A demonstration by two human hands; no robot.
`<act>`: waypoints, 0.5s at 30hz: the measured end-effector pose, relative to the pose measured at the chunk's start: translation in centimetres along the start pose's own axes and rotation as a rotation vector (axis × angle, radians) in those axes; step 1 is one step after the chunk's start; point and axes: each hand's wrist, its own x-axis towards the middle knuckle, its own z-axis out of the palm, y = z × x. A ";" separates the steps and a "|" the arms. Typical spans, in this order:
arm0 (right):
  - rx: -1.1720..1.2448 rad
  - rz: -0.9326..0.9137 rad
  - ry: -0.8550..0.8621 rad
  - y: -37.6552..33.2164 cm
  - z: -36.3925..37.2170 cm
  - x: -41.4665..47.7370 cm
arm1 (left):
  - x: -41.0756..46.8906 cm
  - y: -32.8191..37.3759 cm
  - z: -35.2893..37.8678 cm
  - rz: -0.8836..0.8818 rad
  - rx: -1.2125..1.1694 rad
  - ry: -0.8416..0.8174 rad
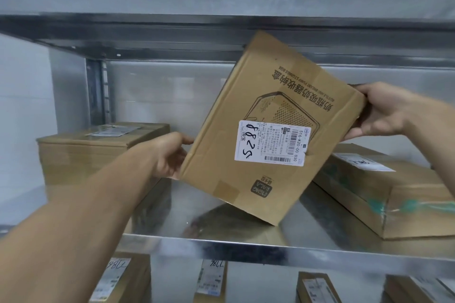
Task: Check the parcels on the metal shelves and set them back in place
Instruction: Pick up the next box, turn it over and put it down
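Just above the metal shelf (221,243) the cardboard box (270,96) is held tilted, its lower corner near the deck; whether it touches is unclear. It looks light and stiff, safest taken by opposite edges. The left hand (170,155) clasps the lower left edge, the right hand (384,113) the upper right. Fingers behind the box are hidden. The label (270,142) carries fine print too small to read.

The box (261,91) you held read "BREAST PUMP STORAGE BOX", its white label (272,144) showed handwritten 8825, printed 516-K20-00 030
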 end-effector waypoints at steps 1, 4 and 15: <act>-0.007 -0.005 0.004 0.0 0.0 0.0 | 0.1 -0.1 -0.1 -0.009 -0.003 0.014; -0.027 -0.016 0.014 -0.2 -0.1 0.1 | 0.3 -0.4 -0.3 -0.026 -0.020 -0.006; -0.038 -0.007 -0.045 1.0 1.0 -0.6 | -0.7 0.6 -2.3 0.023 0.004 0.058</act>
